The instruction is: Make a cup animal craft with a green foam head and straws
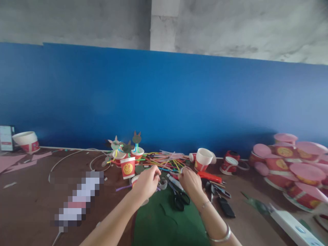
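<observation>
My left hand [148,180] is closed, fingers curled in front of a red and white paper cup [128,167] with a gold emblem. What it holds, if anything, is hidden. Fingers bent down, my right hand [191,179] is at the near edge of a heap of colourful thin sticks or straws [166,157]; its grip is hard to make out. Black-handled scissors [178,200] lie between the hands on a green mat [164,222]. A whitish tube [176,182] lies by the blades. Behind my left hand, cups carry paper animal heads, one dark with pointed ears [137,137].
A white cup [203,158], red cutter [210,177], black tools and a black case [226,207] lie right. Cups with pink discs [306,171] are piled far right beside a glue gun or white device [294,223]. Pink paper [15,162] lies left. A blue partition [164,99] stands behind.
</observation>
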The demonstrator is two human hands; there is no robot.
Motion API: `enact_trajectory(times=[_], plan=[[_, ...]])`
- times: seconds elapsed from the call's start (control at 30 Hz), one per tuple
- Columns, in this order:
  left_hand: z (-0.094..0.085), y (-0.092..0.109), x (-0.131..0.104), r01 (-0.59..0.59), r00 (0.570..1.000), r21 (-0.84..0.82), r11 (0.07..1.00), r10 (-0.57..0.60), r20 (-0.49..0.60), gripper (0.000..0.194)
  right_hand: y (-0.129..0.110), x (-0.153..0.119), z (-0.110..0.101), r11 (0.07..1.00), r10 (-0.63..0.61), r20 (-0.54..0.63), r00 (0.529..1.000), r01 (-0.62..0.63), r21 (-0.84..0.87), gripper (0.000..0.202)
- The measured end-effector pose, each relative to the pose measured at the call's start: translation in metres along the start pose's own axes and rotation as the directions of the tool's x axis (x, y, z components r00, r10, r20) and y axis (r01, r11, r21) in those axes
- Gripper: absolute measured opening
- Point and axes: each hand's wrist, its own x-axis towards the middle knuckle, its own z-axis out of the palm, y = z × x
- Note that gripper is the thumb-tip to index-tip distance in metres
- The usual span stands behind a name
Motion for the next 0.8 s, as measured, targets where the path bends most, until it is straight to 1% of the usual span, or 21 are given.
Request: enact_trajectory(times=[0.07,0.1,0.13,0.17,0.2,0.27,0.33,0.4,0.43,0.47,0.53,0.67,0.8], plan=[[-0.001,0.003,-0.001,0.004,1.000,-0.003,1.000,-0.004,-0.003,0.020,-0.005,0.000,-0.003,0.986,-0.037,-0.130,0.991,0.058,0.157,0.025],[-0.001,0.004,-0.002,0.007,1.000,-0.006,1.000,-0.007,-0.010,0.022,-0.008,-0.001,-0.005,0.958,-0.055,-0.175,0.983,0.102,0.269,0.026],[-0.001,0.005,-0.002,0.012,1.000,-0.007,1.000,-0.012,-0.021,0.023,-0.012,-0.002,-0.007,0.909,-0.070,-0.189,0.980,0.140,0.392,0.026],[-0.002,0.006,-0.002,0.013,0.999,-0.008,1.000,-0.013,-0.032,0.024,-0.015,-0.004,-0.008,0.837,-0.082,-0.174,0.981,0.162,0.522,0.027],[-0.002,0.007,-0.003,0.006,0.999,-0.008,1.000,-0.007,-0.045,0.024,-0.019,-0.006,-0.010,0.746,-0.098,-0.135,0.986,0.163,0.645,0.027],[-0.003,0.007,-0.004,-0.022,0.997,-0.014,1.000,0.021,-0.071,0.023,-0.026,-0.010,-0.013,0.544,-0.147,-0.012,0.989,0.091,0.834,0.024],[-0.003,0.007,-0.004,-0.055,0.994,-0.031,0.998,0.052,-0.096,0.023,-0.032,-0.014,-0.016,0.367,-0.206,0.052,0.977,0.027,0.930,0.020],[-0.002,0.006,-0.004,-0.075,0.990,-0.040,0.996,0.069,-0.125,0.023,-0.035,-0.015,-0.017,0.252,-0.256,0.059,0.965,0.007,0.968,0.018],[-0.002,0.006,-0.004,-0.083,0.987,-0.041,0.996,0.077,-0.140,0.022,-0.036,-0.015,-0.017,0.215,-0.285,0.055,0.957,0.007,0.977,0.018],[-0.001,0.006,-0.004,-0.093,0.984,-0.038,0.995,0.086,-0.155,0.022,-0.037,-0.015,-0.016,0.192,-0.315,0.049,0.948,0.013,0.981,0.019],[0.001,0.005,-0.003,-0.113,0.979,-0.026,0.993,0.107,-0.172,0.025,-0.037,-0.014,-0.014,0.194,-0.363,0.038,0.931,0.036,0.980,0.024],[0.002,0.005,-0.003,-0.143,0.979,0.007,0.990,0.142,-0.146,0.038,-0.038,-0.013,-0.010,0.293,-0.374,0.038,0.926,0.080,0.953,0.027],[0.003,0.007,-0.005,-0.138,0.986,0.046,0.989,0.141,-0.087,0.043,-0.038,-0.015,-0.010,0.324,-0.381,0.020,0.924,0.113,0.939,0.026]])
